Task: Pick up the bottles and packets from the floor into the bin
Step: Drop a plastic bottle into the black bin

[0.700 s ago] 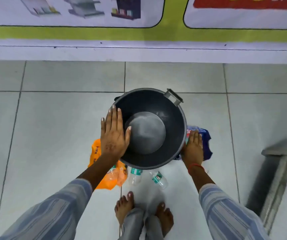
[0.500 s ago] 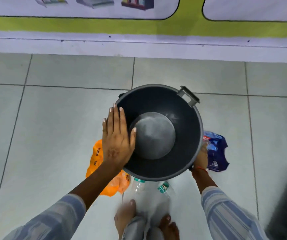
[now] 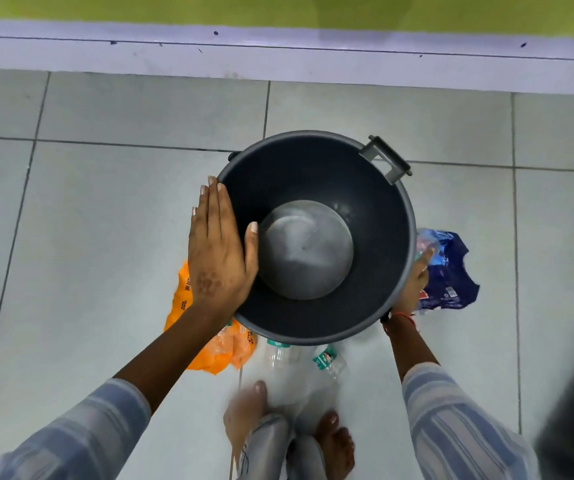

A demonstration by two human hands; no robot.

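A dark grey bin (image 3: 316, 237) is seen from above on the tiled floor (image 3: 105, 220). The left hand (image 3: 221, 251) is laid flat on its rim at 9 o'clock; the right hand (image 3: 415, 282) is pressed to its outside at 3 o'clock. An orange packet (image 3: 188, 306) is seen at 8 o'clock, a blue packet (image 3: 450, 271) at 3 o'clock, and two clear bottles (image 3: 327, 362) at 6 o'clock.

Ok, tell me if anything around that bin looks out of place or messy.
Litter lies loose on the floor tiles around the empty grey bin: a crumpled orange packet by the left hand, a crushed blue packet beside the right hand, and two clear bottles lying by the feet.
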